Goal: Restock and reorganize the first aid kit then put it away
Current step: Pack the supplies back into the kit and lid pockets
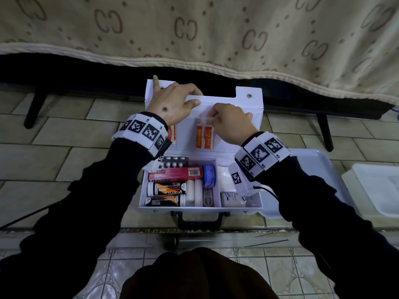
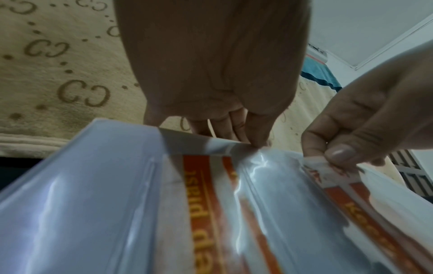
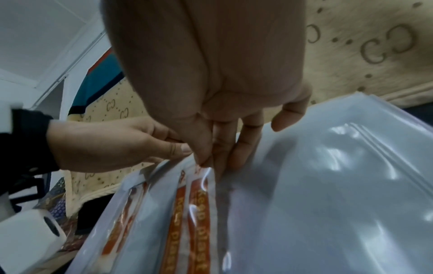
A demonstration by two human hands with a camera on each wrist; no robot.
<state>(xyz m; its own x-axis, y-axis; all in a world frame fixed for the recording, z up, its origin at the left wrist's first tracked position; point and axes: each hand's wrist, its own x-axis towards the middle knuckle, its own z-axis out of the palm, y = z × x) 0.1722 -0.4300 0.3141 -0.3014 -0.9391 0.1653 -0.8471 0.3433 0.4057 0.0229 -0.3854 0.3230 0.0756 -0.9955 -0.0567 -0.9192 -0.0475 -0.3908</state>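
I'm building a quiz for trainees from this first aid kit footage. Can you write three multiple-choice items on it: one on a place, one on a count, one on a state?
1. Where are the orange plaster strips that the right hand pinches?
A. In the clear pocket of the kit's lid
B. On the white tray
C. On the floor tiles

2. How many orange-and-black tubes lie in the kit's base?
A. One
B. Two
C. Four

3. What state is the first aid kit in?
A. Shut and latched
B. Open, lid folded back
C. Upside down

Answers:
1 A: the strips sit behind the pocket's clear film, only their top sticking out.
2 B: two tubes lie side by side at the front left.
3 B: the contents show, and the left hand holds the lid's top edge.
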